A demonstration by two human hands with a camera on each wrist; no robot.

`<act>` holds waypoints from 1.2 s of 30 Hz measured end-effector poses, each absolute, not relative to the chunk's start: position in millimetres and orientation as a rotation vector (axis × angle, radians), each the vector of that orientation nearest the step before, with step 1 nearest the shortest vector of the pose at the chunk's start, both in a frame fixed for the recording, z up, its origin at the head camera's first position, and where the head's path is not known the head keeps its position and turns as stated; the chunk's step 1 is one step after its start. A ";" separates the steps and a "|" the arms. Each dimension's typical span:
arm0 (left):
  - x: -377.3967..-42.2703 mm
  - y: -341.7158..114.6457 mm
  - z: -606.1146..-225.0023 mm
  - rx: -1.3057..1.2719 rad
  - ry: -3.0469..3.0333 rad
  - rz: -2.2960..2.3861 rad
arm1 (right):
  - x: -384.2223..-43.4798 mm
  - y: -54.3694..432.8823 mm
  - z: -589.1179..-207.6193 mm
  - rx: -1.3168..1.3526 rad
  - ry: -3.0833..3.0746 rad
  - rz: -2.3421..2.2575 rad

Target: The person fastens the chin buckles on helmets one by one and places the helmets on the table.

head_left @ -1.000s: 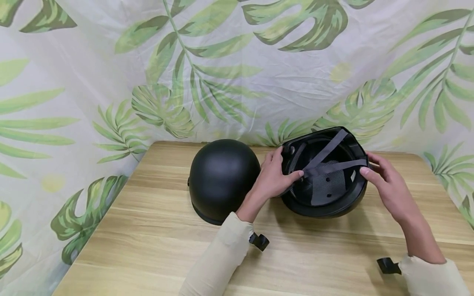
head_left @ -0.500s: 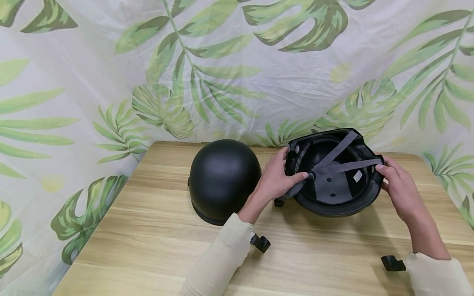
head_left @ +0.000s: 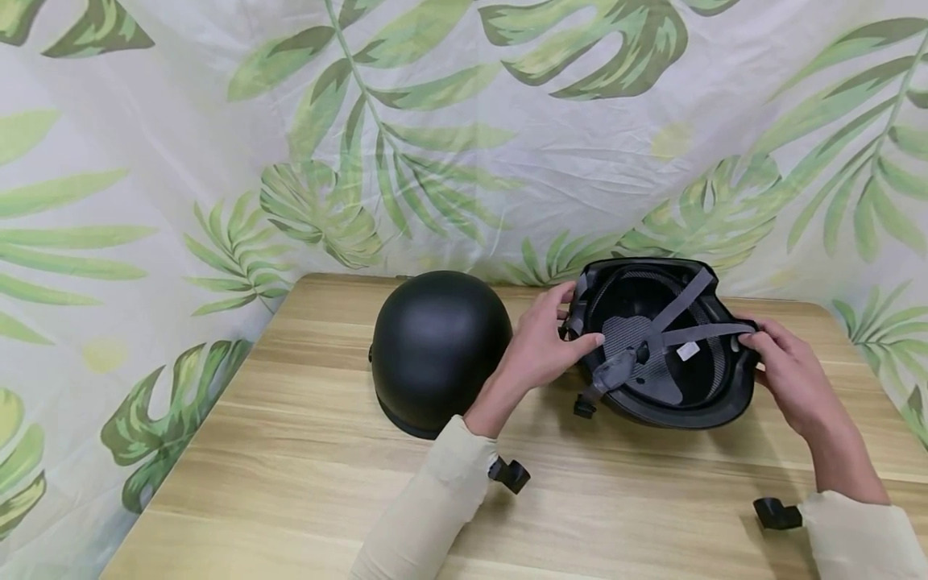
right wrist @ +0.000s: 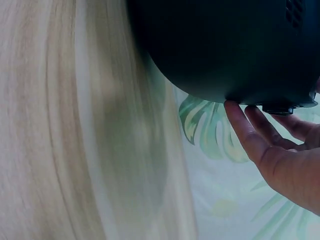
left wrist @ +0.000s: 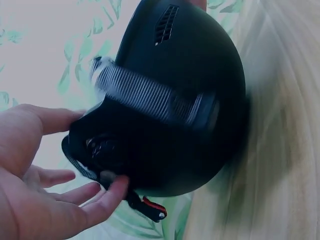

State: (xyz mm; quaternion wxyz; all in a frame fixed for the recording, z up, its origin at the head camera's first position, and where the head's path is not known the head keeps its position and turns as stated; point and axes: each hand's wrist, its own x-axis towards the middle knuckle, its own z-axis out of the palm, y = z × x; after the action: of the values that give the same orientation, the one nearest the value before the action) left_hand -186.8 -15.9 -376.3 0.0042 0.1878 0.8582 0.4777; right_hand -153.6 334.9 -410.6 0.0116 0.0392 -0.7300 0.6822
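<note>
At the wood-grained table (head_left: 290,459), left hand (head_left: 534,344) and right hand (head_left: 792,375) grip a smooth, domed, apparently plastic helmet (head_left: 663,366).

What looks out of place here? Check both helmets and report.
Nothing looks damaged or spilled. The one oddity is on the tilted helmet: its strap end flops over the rim, with what looks like a buckle dangling outside. The other helmet sits neatly, dome up.

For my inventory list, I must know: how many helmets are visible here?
2. One black helmet sits dome-up on the table; the other helmet, showing its inside in the head view, is between the left hand and the right hand. Nothing suggests a hidden third.
</note>
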 end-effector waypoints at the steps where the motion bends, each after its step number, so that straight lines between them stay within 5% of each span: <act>1: -187.9 -17.2 -376.3 0.597 2.685 1.470 | -153.5 335.1 -409.8 0.116 -2.283 2.107; 22: -190.6 -24.4 -378.5 0.600 2.706 1.470 | -147.7 347.8 -399.3 0.258 -2.443 1.826; 36: -197.7 -40.9 -368.1 0.818 2.459 1.473 | -137.6 358.3 -390.4 0.210 -2.529 1.598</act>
State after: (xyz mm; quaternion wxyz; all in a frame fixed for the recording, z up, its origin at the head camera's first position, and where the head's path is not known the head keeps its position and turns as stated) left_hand -197.7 -40.9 -368.1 0.0804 0.2734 0.8223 0.4925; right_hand -137.6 358.3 -390.4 0.0714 0.0698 -0.8412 0.5314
